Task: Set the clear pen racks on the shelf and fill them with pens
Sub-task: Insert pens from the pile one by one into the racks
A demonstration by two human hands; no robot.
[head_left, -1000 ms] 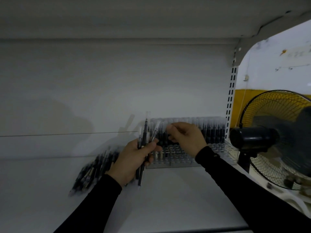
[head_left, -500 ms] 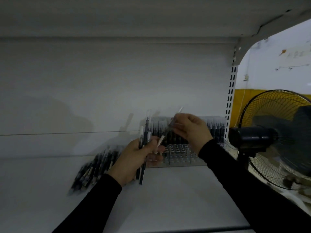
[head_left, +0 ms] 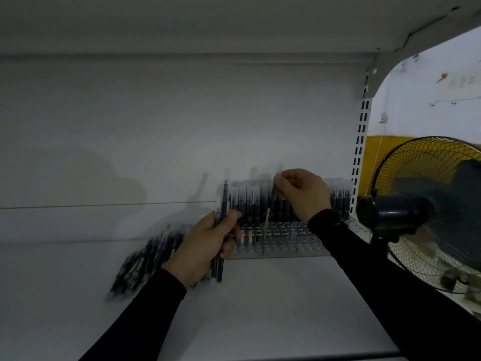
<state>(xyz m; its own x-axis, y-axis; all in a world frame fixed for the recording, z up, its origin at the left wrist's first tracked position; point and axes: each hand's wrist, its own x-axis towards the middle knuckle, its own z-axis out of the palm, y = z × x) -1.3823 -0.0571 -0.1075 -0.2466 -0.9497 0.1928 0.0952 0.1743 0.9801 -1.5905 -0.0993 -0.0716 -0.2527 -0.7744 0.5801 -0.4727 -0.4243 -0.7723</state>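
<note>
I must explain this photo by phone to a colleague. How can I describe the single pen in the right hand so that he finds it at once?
Start at the black fan on the right, then go left to the clear pen rack against the shelf's back wall. Above its empty front holes, the right hand pinches one pen by its top. It alone hangs free in the air, pale end down, while the others stand in the rack.

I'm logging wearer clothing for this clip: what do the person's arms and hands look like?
Both arms wear long, plain black sleeves reaching the wrists. The left hand and right hand are bare: no gloves. No watch or rings are discernible in this dim, blurry view.
</note>
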